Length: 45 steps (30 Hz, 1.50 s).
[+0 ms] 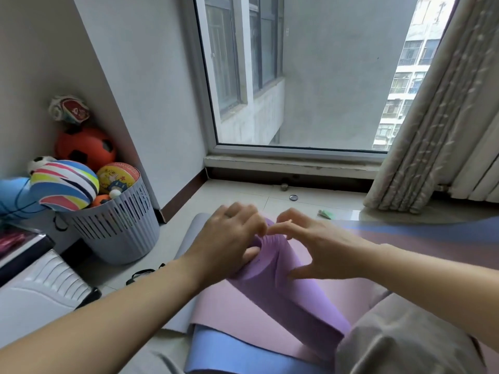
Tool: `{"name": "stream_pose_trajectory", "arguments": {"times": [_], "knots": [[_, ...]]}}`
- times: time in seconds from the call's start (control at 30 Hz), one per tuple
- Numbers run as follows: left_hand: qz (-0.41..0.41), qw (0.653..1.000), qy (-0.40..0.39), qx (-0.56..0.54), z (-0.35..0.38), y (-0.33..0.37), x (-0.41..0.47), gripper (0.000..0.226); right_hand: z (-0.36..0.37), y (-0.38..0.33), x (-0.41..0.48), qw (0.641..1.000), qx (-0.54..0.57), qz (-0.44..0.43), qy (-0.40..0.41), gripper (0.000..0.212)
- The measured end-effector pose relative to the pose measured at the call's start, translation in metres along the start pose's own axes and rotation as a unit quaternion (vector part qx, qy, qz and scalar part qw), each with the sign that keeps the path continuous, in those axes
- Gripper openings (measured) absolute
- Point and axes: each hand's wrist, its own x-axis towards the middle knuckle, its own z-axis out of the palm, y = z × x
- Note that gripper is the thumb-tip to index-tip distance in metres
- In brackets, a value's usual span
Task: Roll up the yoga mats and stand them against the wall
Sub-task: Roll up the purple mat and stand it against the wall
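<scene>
1. Several balls (64, 186) are heaped in a grey slatted basket (118, 228) at 9 o'clock of the view, set against the wall.
2. A grey mat (189, 238) is laid flat on the floor at the basket's 4 o'clock and is partly covered by a pink mat (224, 311).
3. The left hand (229, 238) is curled over the upper end of the purple rolled mat (283, 300), with the thumb tucked into the open end, so the roll is clamped.
4. The purple rolled mat is found near 6 o'clock, lying tilted on the pink mat. Its open end is pointed towards 11 o'clock, and its lower end is hidden behind a grey-clad knee (405, 346) at 5 o'clock.
5. A blue mat (216, 349) is seen beneath the pink mat's near edge.
6. The right hand (316, 247) is placed at the roll's 1 o'clock. Its fingertips are laid on the rim and its thumb is pressed to the side, so the roll is gripped between them.
7. A window (297, 76) is seen at 12 o'clock, and a curtain (445, 117) is hung at 2 o'clock.
</scene>
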Motion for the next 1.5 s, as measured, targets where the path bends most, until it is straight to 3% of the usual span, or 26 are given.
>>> {"name": "stream_pose_trajectory", "arguments": {"times": [0.17,0.27,0.4,0.5,0.6,0.77,1.13,1.3,1.5], "knots": [[-0.208,0.973,-0.075,-0.068,0.001,0.003,0.009,0.002,0.020,0.009,0.001,0.992,0.017,-0.035,0.121,0.069],[-0.258,0.948,-0.073,-0.171,0.008,0.002,0.011,0.011,0.022,0.018,0.001,0.988,-0.023,-0.037,0.148,0.061],[-0.252,0.918,-0.129,-0.279,0.013,0.007,0.017,0.028,0.018,0.022,0.004,0.974,-0.091,-0.066,0.197,0.042],[-0.231,0.914,-0.179,-0.282,0.016,0.007,0.018,0.044,0.014,0.025,0.009,0.971,-0.094,-0.082,0.202,0.038],[-0.196,0.930,-0.202,-0.235,0.021,0.006,0.017,0.063,0.002,0.029,0.019,0.982,-0.054,-0.091,0.156,0.035],[-0.170,0.955,-0.151,-0.189,0.026,0.015,0.018,0.084,-0.014,0.033,0.027,0.995,0.030,-0.073,0.065,0.033],[-0.203,0.959,-0.079,-0.179,0.034,0.025,0.010,0.069,-0.010,0.016,0.027,0.993,0.069,-0.032,0.088,0.037],[-0.215,0.958,-0.066,-0.176,0.032,0.036,0.006,0.073,-0.007,0.008,0.025,0.993,0.064,-0.025,0.098,0.042],[-0.208,0.959,-0.015,-0.191,0.035,0.042,0.005,0.051,-0.014,0.005,0.023,0.991,0.090,0.013,0.095,0.040]]}}
